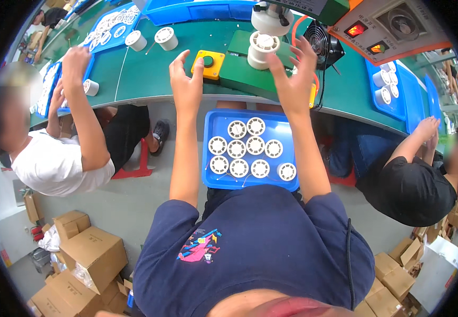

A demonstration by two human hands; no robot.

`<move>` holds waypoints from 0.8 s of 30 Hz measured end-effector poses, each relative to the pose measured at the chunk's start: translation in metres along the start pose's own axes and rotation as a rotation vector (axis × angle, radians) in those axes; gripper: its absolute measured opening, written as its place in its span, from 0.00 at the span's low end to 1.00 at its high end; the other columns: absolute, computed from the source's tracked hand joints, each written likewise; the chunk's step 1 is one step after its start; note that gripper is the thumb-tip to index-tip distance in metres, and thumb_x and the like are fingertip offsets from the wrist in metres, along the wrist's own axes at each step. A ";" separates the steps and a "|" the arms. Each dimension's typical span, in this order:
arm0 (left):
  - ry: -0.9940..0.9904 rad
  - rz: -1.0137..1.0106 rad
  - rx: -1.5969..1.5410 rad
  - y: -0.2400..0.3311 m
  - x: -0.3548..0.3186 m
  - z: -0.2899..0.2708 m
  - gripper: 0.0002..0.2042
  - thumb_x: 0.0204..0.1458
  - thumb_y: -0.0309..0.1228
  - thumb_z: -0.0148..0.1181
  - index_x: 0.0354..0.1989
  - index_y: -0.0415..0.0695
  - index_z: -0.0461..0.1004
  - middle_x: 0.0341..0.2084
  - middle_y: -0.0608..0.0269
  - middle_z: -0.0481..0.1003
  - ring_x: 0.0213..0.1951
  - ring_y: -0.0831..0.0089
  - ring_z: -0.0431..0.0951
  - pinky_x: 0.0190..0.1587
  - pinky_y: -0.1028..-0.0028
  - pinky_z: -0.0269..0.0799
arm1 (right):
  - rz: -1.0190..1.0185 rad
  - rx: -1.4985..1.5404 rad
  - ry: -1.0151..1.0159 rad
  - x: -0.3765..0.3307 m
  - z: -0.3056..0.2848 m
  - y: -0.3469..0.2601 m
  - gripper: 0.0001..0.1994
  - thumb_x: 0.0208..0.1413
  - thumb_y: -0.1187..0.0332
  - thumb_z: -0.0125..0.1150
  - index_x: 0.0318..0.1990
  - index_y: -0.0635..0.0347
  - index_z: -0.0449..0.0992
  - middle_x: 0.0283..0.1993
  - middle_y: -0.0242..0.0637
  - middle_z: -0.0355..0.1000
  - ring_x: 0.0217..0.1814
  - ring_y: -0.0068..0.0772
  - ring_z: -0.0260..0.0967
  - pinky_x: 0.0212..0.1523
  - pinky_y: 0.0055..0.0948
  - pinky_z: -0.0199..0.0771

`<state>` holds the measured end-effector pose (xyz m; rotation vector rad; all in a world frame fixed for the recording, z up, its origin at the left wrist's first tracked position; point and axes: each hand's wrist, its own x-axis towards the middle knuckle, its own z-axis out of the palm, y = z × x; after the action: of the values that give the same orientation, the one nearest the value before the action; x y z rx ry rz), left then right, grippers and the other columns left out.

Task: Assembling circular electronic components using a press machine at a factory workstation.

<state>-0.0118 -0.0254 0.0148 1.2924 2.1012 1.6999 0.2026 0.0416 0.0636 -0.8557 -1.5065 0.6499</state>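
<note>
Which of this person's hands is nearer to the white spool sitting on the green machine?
The right hand: it is just to the right of the white spool. The left hand is farther away, left of it, beside the yellow button box.

We see a green table (pixel 150 74) that bears 3 white cylinders (pixel 166 38) towards our left, a yellow button box (pixel 208 64) just beside a green machine base (pixel 234 74), a wide blue bin (pixel 208 11) at the far side, and blue trays (pixel 393 111) left and right.
</note>
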 end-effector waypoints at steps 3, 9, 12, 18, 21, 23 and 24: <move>-0.045 -0.133 -0.255 -0.009 0.003 0.007 0.25 0.62 0.40 0.62 0.62 0.34 0.70 0.58 0.46 0.73 0.59 0.61 0.74 0.63 0.65 0.68 | -0.028 -0.150 0.070 -0.023 -0.045 0.007 0.26 0.55 0.58 0.72 0.55 0.67 0.73 0.56 0.48 0.71 0.62 0.46 0.67 0.62 0.40 0.69; -0.163 -0.259 -0.442 -0.005 0.010 0.015 0.25 0.62 0.35 0.61 0.63 0.32 0.69 0.54 0.52 0.76 0.56 0.69 0.75 0.61 0.71 0.69 | -0.184 -0.540 -0.120 -0.056 -0.082 0.039 0.14 0.59 0.70 0.66 0.51 0.64 0.77 0.54 0.47 0.74 0.62 0.53 0.69 0.62 0.45 0.69; -0.170 -0.292 -0.496 -0.006 0.008 0.014 0.24 0.62 0.33 0.61 0.63 0.33 0.69 0.54 0.54 0.75 0.55 0.71 0.74 0.60 0.73 0.69 | -0.202 -0.539 -0.124 -0.056 -0.078 0.036 0.13 0.58 0.72 0.66 0.50 0.64 0.77 0.53 0.46 0.75 0.61 0.53 0.70 0.62 0.46 0.69; -0.151 -0.320 -0.473 -0.001 0.006 0.010 0.23 0.60 0.30 0.58 0.63 0.33 0.69 0.54 0.55 0.75 0.54 0.71 0.75 0.59 0.73 0.69 | -0.184 -0.572 -0.105 -0.061 -0.071 0.036 0.13 0.58 0.71 0.67 0.50 0.63 0.77 0.55 0.46 0.74 0.62 0.54 0.69 0.62 0.47 0.69; -0.098 -0.316 -0.522 -0.001 0.005 0.016 0.22 0.59 0.29 0.58 0.62 0.35 0.70 0.53 0.56 0.75 0.54 0.71 0.74 0.59 0.73 0.69 | -0.196 -0.586 -0.068 -0.064 -0.071 0.038 0.12 0.58 0.71 0.66 0.48 0.63 0.77 0.54 0.46 0.74 0.62 0.54 0.68 0.62 0.48 0.68; -0.117 -0.240 -0.452 -0.008 0.006 0.024 0.22 0.60 0.30 0.59 0.62 0.36 0.71 0.52 0.56 0.75 0.53 0.71 0.75 0.58 0.73 0.70 | -0.213 -0.617 -0.010 -0.060 -0.077 0.044 0.10 0.58 0.71 0.65 0.46 0.62 0.77 0.53 0.46 0.73 0.60 0.53 0.69 0.60 0.47 0.68; -0.138 -0.187 -0.384 -0.011 0.006 0.031 0.21 0.60 0.30 0.60 0.61 0.38 0.72 0.51 0.56 0.75 0.52 0.71 0.75 0.57 0.73 0.70 | -0.216 -0.649 0.008 -0.057 -0.078 0.041 0.08 0.58 0.70 0.64 0.43 0.61 0.76 0.50 0.46 0.73 0.56 0.52 0.69 0.58 0.48 0.68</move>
<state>-0.0030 0.0012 -0.0026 1.0308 1.6553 1.7633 0.2862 0.0120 0.0071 -1.1497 -1.8008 -0.0188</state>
